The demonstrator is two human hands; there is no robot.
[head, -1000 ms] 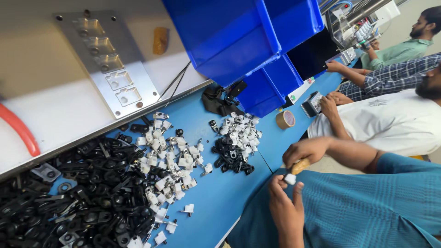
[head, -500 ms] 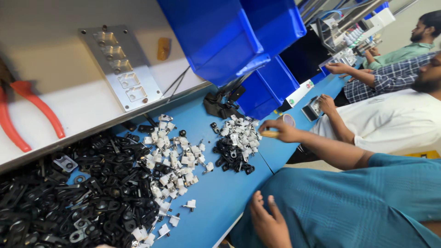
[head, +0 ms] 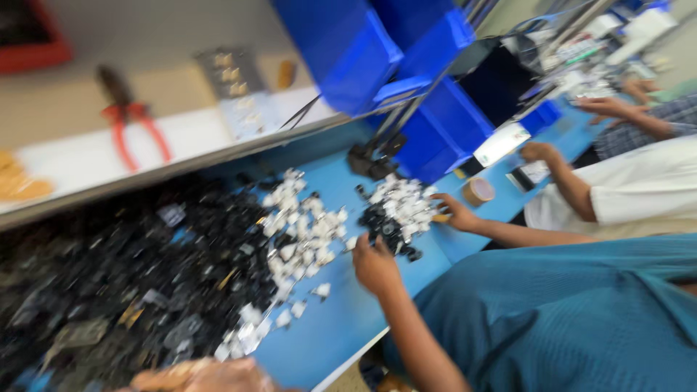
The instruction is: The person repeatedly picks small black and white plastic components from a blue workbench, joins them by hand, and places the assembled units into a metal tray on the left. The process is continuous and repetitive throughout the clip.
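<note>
The frame is blurred by motion. My right hand (head: 456, 215) rests at the right edge of a small mixed pile of white and black plastic parts (head: 398, 212) on the blue table (head: 341, 327). A small tan piece (head: 441, 218) shows at its fingertips and seems to be held. My left hand (head: 375, 266) lies at the near edge of the same pile with its fingers curled towards the parts. What is under those fingers is hidden. My teal sleeves and shirt (head: 552, 312) fill the lower right.
A larger spread of white parts (head: 301, 232) and a heap of black parts (head: 123, 283) lie to the left. Red-handled pliers (head: 134, 127) and a metal plate (head: 236, 91) sit on the shelf. Blue bins (head: 406, 65), a tape roll (head: 478, 192) and co-workers' arms (head: 573, 181) are at right. A blurred hand-like shape (head: 207, 376) is at the bottom edge.
Both my hands moved from my lap out to the small mixed pile, the right first and then the left. The view swung right, showing the pliers.
</note>
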